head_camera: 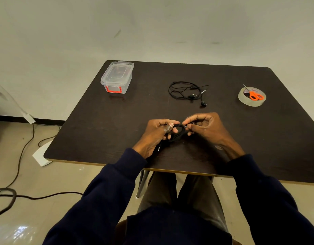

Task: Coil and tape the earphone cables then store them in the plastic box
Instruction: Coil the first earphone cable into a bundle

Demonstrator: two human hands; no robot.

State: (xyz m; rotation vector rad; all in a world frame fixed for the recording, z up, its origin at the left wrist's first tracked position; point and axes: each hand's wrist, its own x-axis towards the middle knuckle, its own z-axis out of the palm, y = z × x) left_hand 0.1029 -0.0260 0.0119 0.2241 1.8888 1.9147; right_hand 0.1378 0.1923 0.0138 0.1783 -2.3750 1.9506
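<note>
A black earphone cable coil (177,132) is held just above the dark table (99,131) near its front edge. My left hand (157,134) grips the coil's left side, with a strip of clear tape on one fingertip. My right hand (204,127) pinches the coil's right side between thumb and fingers. A second black earphone set (187,92) lies loose in the middle of the table, beyond my hands. The clear plastic box (117,77) with a red latch stands at the far left corner, lid on.
A roll of clear tape (251,97) sits at the far right with orange-handled scissors (254,95) lying on top. Cables trail over the floor on the left. A wall stands just beyond the table's far edge.
</note>
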